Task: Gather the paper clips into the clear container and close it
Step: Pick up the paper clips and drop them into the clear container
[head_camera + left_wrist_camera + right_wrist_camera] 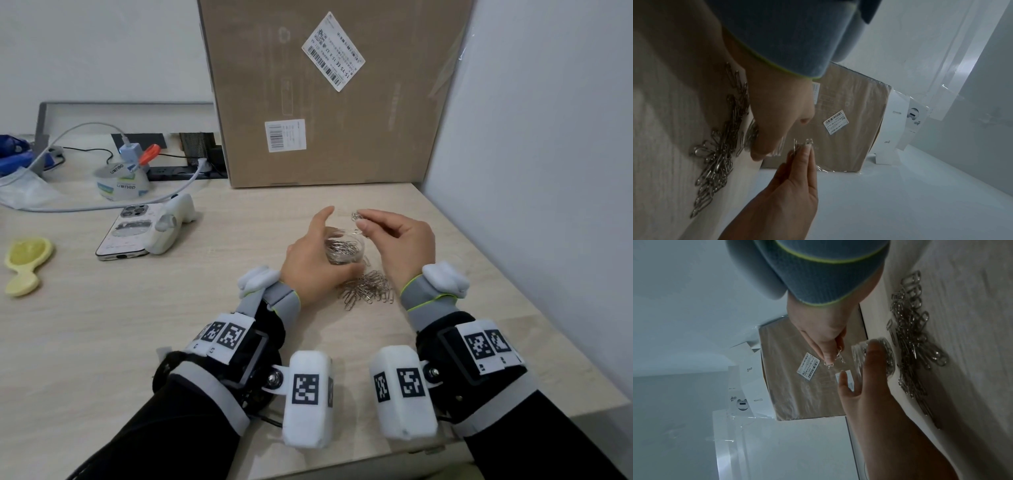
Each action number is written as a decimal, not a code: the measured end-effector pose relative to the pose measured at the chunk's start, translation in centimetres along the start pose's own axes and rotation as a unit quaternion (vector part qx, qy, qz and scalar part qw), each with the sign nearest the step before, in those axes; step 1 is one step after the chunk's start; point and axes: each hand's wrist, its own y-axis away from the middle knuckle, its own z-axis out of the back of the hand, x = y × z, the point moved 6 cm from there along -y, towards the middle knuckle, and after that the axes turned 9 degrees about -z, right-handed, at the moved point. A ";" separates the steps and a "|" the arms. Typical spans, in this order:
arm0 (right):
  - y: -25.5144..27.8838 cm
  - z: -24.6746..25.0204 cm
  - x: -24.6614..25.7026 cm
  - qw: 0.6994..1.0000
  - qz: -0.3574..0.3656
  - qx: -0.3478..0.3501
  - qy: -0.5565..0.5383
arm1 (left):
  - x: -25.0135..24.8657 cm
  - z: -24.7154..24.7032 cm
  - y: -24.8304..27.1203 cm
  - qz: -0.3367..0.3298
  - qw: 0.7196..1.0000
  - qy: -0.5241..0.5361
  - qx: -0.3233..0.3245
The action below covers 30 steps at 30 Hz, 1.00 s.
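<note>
- Clear container (344, 250) upright on bench (171, 308), already holding a good heap of clips; lid not seen, closing not yet done.
- Loose pile of paper clips (366, 289) left on bench, just beside container on the near side.
- Left hand (317, 265) cupped round container, thumb against its wall, fingers (323, 214) raised.
- Right hand (399, 243) pinching a few clips (358, 216) just above container mouth.

Clear container (346, 251) sits on the bench (171, 308) mid-right, part-filled with clips, left hand (313, 260) wrapped round its left side; loose paper clips (366, 290) pile just in front of it, between the two wrists. Right hand (400, 240) is right of and above the container, fingers (363, 224) pinching a few clips (358, 216) over its far rim. Cardboard box (329, 92) stands behind at the bench's back edge, phone (128, 229) well left, charger (132, 152) behind that.
</note>
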 end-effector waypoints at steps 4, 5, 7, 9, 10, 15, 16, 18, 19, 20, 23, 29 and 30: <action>0.4 -1.0 0.2 0.996 0.029 0.054 0.064 | -0.6 -0.2 0.1 -0.015 1.000 0.005 0.008; 0.5 -1.2 0.1 0.994 0.036 0.059 0.090 | -0.5 -0.2 0.1 -0.014 1.000 0.007 0.006; 0.5 -1.3 0.1 0.991 0.043 0.064 0.111 | -0.4 0.0 0.0 -0.011 1.000 0.006 0.001; 0.6 -1.2 0.3 0.991 0.045 0.061 0.115 | -0.3 0.1 0.0 -0.007 1.000 0.004 -0.007; 0.5 -1.1 0.4 0.991 0.044 0.053 0.117 | -0.2 0.2 0.0 -0.004 1.000 0.002 -0.012; -0.2 0.4 -0.2 0.989 0.021 -0.008 0.148 | 1.1 1.6 -0.2 0.042 0.993 -0.020 -0.108; -0.4 0.7 -0.5 0.985 0.010 -0.010 0.169 | 1.4 2.0 -0.2 0.054 0.990 -0.021 -0.130; -0.6 0.9 -1.0 0.978 -0.011 0.006 0.207 | 1.9 2.7 -0.1 0.071 0.984 -0.027 -0.160; -0.6 0.8 -1.3 0.973 -0.016 0.026 0.230 | 2.0 2.9 -0.1 0.076 0.982 -0.030 -0.167; -0.5 0.5 -1.6 0.963 -0.018 0.057 0.262 | 2.1 3.0 -0.1 0.079 0.982 -0.033 -0.171; 0.2 -0.4 -2.5 0.923 -0.037 0.169 0.343 | 2.2 2.9 -0.1 0.080 0.982 -0.033 -0.170; 1.0 -0.6 -2.8 0.894 -0.054 0.268 0.355 | 2.0 2.7 -0.1 0.079 0.983 -0.032 -0.162; 1.0 -0.7 -2.8 0.892 -0.050 0.275 0.355 | 2.0 2.7 -0.2 0.079 0.983 -0.031 -0.161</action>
